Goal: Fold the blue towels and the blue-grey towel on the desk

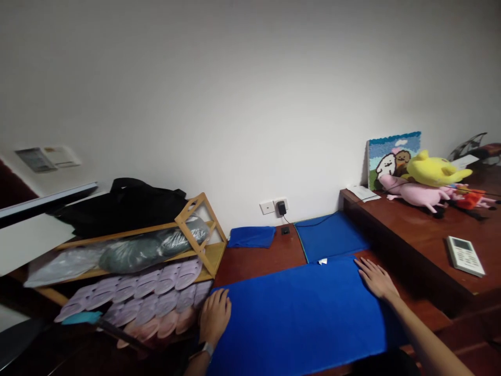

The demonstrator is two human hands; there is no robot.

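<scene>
A large blue cloth (297, 313) is spread over the reddish-brown wooden surface (254, 263), with a small white tag at its far edge. My left hand (216, 313) rests on the cloth's left edge, palm down, fingers close together but stretched out. On the far right corner of the same cloth lies my right hand (376, 278), flat with its fingers apart. Behind the large cloth, a folded blue cloth (251, 237) lies by the wall, and another flat blue cloth (332, 237) is to its right.
At left stands a wooden rack (213, 256) with a black bag (129, 206), plastic-wrapped items and several lilac slippers (164, 279). A raised ledge (410, 230) at right bears plush toys (434, 172), a picture and a calculator-like device (465, 256). A black plug (281, 208) sits in the wall socket.
</scene>
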